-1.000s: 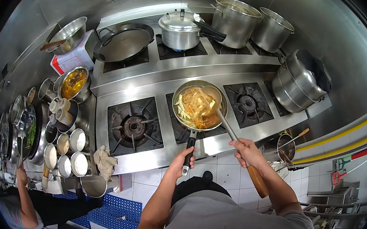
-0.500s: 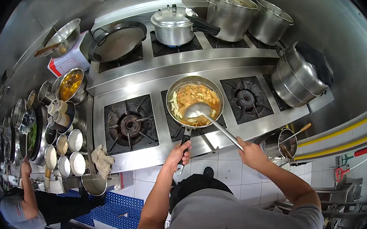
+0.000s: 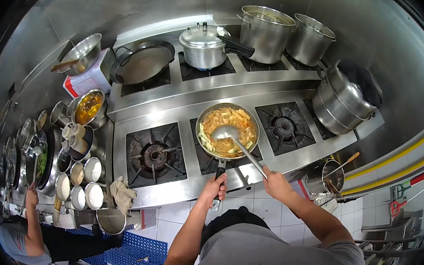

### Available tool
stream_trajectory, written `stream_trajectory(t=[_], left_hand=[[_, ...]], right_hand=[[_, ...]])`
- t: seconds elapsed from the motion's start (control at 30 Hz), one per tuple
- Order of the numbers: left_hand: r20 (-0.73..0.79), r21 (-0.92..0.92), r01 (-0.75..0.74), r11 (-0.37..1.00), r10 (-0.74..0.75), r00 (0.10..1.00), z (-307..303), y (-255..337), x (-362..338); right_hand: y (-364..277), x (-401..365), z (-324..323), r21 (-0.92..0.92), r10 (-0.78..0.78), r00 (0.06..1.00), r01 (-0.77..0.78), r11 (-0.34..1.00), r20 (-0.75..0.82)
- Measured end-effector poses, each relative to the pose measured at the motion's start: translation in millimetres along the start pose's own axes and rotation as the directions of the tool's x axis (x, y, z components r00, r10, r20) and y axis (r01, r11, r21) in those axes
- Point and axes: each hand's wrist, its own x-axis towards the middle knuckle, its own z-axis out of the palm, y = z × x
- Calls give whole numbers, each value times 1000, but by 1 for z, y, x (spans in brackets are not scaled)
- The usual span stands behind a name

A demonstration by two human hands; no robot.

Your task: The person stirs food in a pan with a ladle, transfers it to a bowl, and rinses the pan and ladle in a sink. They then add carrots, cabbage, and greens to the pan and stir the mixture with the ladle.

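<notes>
My left hand [image 3: 213, 189] is wrapped round the black handle of a frying pan [image 3: 205, 154], which sits over the middle front burner. Inside the pan lies orange-brown food [image 3: 224, 115] with pale green pieces along the left edge. My right hand [image 3: 276, 181] grips the long metal handle of a ladle [image 3: 225, 132]. The ladle's bowl rests in the food near the pan's centre, and its handle slants down to the right over the rim.
Behind stand a wide black pan [image 3: 142, 62], a pressure cooker [image 3: 204, 49] and tall pots [image 3: 267, 34]. At left are white bowls [image 3: 94, 196], an oil bowl [image 3: 90, 109] and a cloth [image 3: 122, 195]. A co-worker [image 3: 23, 237] holds a utensil farther left. A tilted pot [image 3: 344, 102] stands right.
The ladle's bowl has shifted left and up within the food, and my right hand has moved left with it. The whole view has shifted slightly, with the stove lower in frame.
</notes>
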Motion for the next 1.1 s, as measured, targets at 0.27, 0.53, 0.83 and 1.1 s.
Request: stream_trajectory(t=[0.27, 0.53, 0.83, 1.1], left_hand=[[1, -34, -13, 999, 13, 1000, 6, -14, 3], [-24, -45, -29, 999, 28, 999, 10, -15, 1], [-30, 103, -95, 990, 99, 995, 3, -3, 22], [-85, -23, -80, 997, 78, 993, 35, -18, 14]], right_hand=[[-7, 33, -2, 95, 27, 991, -14, 995, -133], [4, -13, -17, 58, 35, 998, -37, 998, 45], [4, -17, -15, 208, 5, 996, 14, 978, -91], [15, -19, 58, 460, 117, 926, 66, 885, -359]])
